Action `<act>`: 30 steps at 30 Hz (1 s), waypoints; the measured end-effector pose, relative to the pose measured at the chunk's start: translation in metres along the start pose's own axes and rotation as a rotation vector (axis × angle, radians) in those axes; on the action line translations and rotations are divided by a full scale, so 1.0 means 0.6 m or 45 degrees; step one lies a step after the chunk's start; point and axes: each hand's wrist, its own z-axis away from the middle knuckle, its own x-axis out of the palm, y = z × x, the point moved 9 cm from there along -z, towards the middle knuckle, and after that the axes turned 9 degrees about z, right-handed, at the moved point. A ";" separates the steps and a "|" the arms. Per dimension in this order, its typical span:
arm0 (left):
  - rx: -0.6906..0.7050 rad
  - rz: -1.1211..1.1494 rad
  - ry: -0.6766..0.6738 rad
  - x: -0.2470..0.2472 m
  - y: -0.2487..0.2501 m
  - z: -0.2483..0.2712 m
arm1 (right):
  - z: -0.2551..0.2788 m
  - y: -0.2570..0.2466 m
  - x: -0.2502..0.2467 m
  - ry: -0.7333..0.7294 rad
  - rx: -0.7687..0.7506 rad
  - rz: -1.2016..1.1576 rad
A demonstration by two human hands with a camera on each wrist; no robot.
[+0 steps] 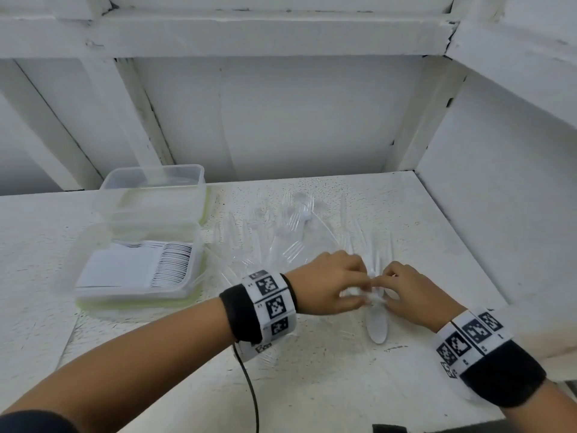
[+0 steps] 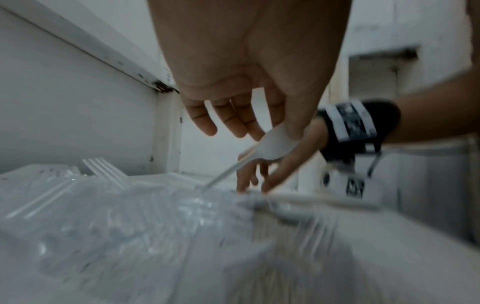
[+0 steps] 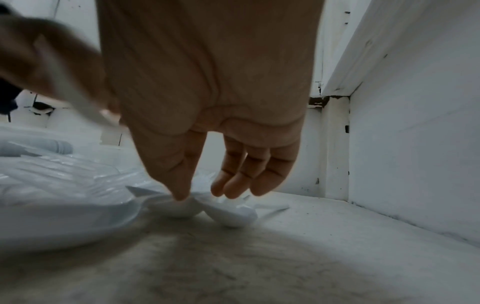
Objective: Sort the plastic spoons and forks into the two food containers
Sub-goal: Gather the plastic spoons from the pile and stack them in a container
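Note:
Two clear food containers stand at the left in the head view. The near container (image 1: pixel 93 296) holds a row of white spoons (image 1: pixel 170 267); the far container (image 1: pixel 156 182) looks empty. A loose pile of clear forks and spoons (image 1: pixel 287 239) covers the middle of the table. My left hand (image 1: pixel 338 285) pinches a white spoon (image 2: pixel 272 145) by its bowl between thumb and forefinger (image 2: pixel 283 131). My right hand (image 1: pixel 402 292) reaches down beside it, fingers nearly straight (image 3: pixel 182 185), its index tip pressing on white spoons (image 3: pixel 182 207) lying on the table. Another spoon bowl (image 1: pixel 377 328) lies below both hands.
A white side wall (image 1: pixel 499 189) closes the table on the right, and a back wall (image 1: pixel 281 120) stands behind the pile. A black cable (image 1: pixel 249 385) hangs from my left wrist. The table's front edge (image 1: pixel 67 345) steps in at the lower left.

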 end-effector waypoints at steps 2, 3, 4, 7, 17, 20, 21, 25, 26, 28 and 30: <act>-0.115 0.276 0.213 -0.053 -0.009 -0.003 | 0.001 -0.006 -0.005 0.070 -0.047 0.011; -0.215 0.396 0.289 -0.076 -0.019 -0.005 | 0.002 -0.009 -0.009 0.104 -0.072 0.019; -0.312 0.507 0.364 -0.097 -0.029 -0.006 | 0.004 -0.010 -0.010 0.133 -0.089 0.031; -0.486 0.830 0.592 -0.134 -0.060 -0.002 | 0.006 -0.017 -0.004 0.196 -0.191 0.043; -0.759 0.423 0.339 -0.073 -0.140 -0.020 | 0.015 0.013 -0.067 0.511 -0.113 -0.575; -0.684 0.142 -0.016 -0.026 -0.130 -0.040 | 0.020 0.042 -0.095 0.642 0.092 -0.770; -0.668 0.046 -0.136 -0.006 -0.124 -0.043 | 0.019 0.048 -0.097 0.638 0.131 -0.814; -0.569 -0.300 -0.484 0.063 -0.107 -0.044 | 0.009 0.055 -0.081 0.523 0.222 -0.783; -0.557 -0.337 -0.532 0.074 -0.104 -0.043 | 0.007 0.058 -0.072 0.484 0.258 -0.793; -0.511 -0.366 -0.554 0.084 -0.097 -0.042 | 0.005 0.064 -0.056 0.422 0.327 -0.802; -0.436 -0.379 -0.504 0.084 -0.087 -0.045 | 0.004 0.068 -0.046 0.388 0.371 -0.764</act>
